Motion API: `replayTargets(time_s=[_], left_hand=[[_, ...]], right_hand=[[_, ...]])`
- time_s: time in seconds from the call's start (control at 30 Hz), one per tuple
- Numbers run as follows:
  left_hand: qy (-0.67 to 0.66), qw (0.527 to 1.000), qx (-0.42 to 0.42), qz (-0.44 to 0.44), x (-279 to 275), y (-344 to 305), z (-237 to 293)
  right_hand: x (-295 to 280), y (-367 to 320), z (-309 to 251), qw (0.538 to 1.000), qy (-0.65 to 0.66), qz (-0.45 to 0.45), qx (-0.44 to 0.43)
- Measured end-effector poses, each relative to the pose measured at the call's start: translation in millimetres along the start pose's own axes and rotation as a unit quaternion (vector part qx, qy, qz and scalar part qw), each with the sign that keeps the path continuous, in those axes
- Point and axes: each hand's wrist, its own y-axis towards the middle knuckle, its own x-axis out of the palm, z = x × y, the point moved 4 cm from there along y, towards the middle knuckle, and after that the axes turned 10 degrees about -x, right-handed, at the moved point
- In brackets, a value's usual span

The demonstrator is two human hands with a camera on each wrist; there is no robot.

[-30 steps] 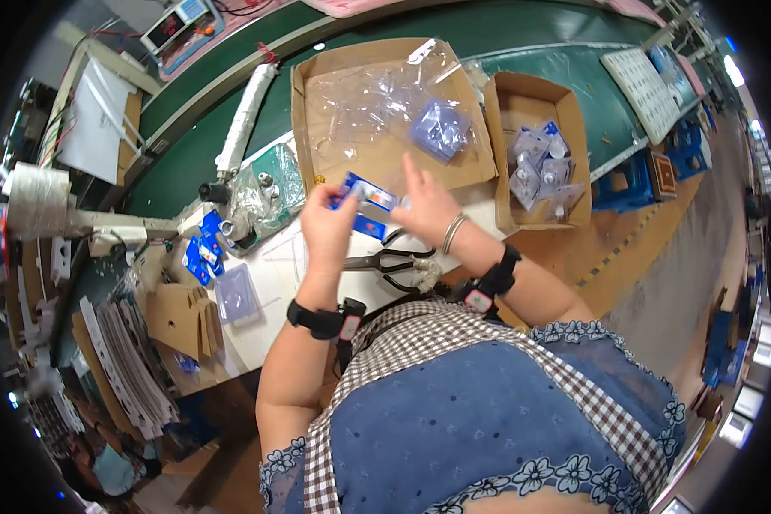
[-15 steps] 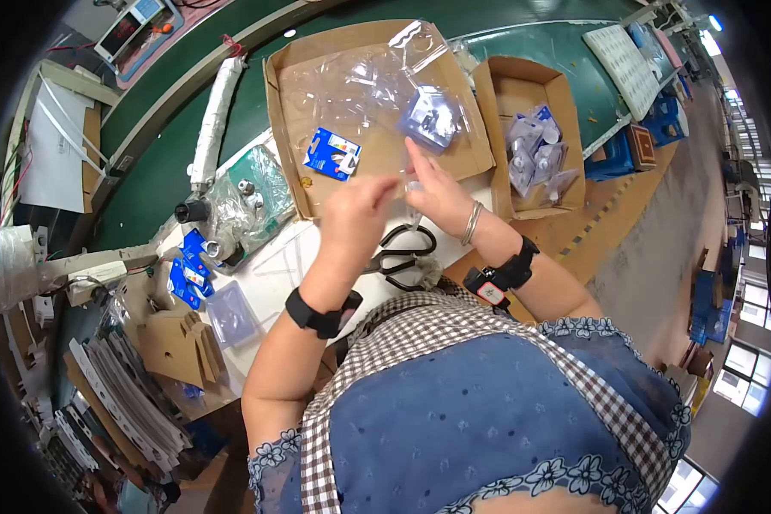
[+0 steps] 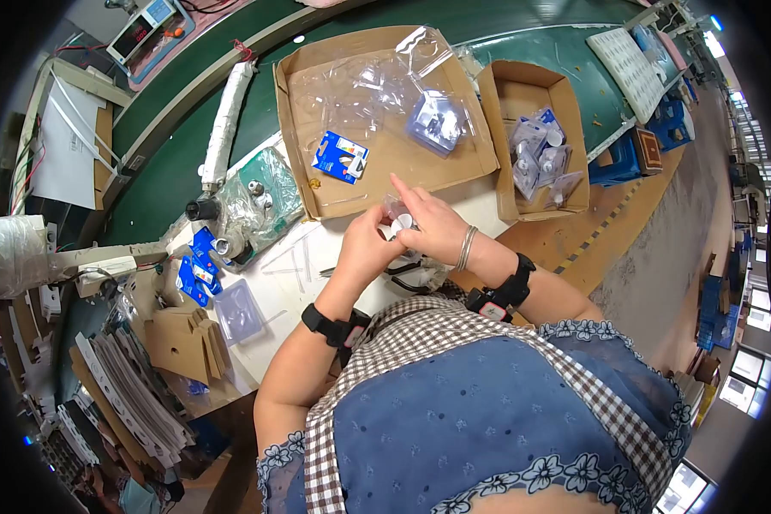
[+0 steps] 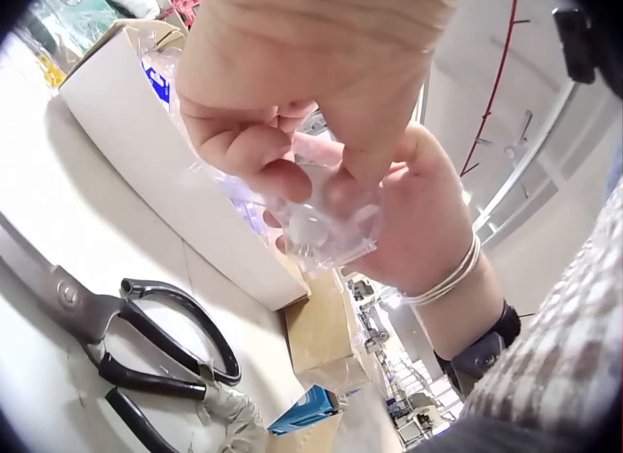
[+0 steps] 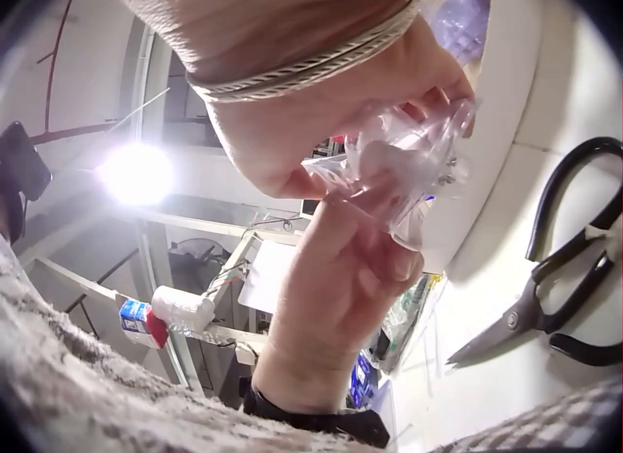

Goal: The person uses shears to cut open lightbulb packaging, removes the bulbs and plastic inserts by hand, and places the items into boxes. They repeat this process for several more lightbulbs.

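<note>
In the head view, the left hand [image 3: 368, 247] and right hand [image 3: 439, 230] meet just past the centre toward 1 o'clock, over the near edge of the table. Between them is a clear pack [image 3: 393, 206] with a white piece [image 3: 403, 224]. The left hand pinches with thumb and fingers; the right hand grips from the other side, one finger pointing out toward 11 o'clock. At 12 o'clock stands a large box [image 3: 385, 160] with a blue card [image 3: 341, 157] lying flat in it; at 2 o'clock a small box [image 3: 522, 92] holds filled packs [image 3: 535, 163]. The step in hand looks like seating the white piece in the pack. The next move probably calls for pressing the pack's sides together evenly, without creasing them, then bringing in the blue card.

In the left wrist view, the left hand fills 12 o'clock, its fingers curled onto the pack; scissors [image 4: 92, 315] lie at 8 o'clock. Most of the right hand's fingers are covered here.

In the right wrist view, both hands clasp the pack near 1 o'clock. Glare and folds in the plastic blur the white piece; whether it is fully seated cannot be told.
</note>
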Motion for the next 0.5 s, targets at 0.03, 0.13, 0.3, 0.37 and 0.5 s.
replayTargets(time_s=[0.03, 0.13, 0.3, 0.37, 0.5], left_hand=[[0.001, 1.0, 0.001, -0.001, 4.5, -0.7, -2.9], [-0.276, 0.957, -0.084, 0.014, 12.6, 0.6, -21.7], [-0.383, 0.92, -0.064, 0.057, -44.2, 17.3, -24.0], [-0.32, 0.944, -0.075, 0.028, -50.6, 24.2, -25.8], [-0.187, 0.974, -0.068, 0.106, -58.2, 7.8, -29.6]], right_hand=[[-0.4, -1.2, 0.5, 1.0, -0.007, 0.0, 0.011], [-5.5, -3.7, 1.6, 0.999, 0.001, -0.025, 0.049], [-4.8, -24.9, 21.4, 0.991, 0.04, -0.047, 0.118], [-5.6, -24.7, 7.9, 0.996, 0.037, -0.004, 0.084], [6.2, -19.9, -3.0, 0.997, 0.04, -0.011, 0.07]])
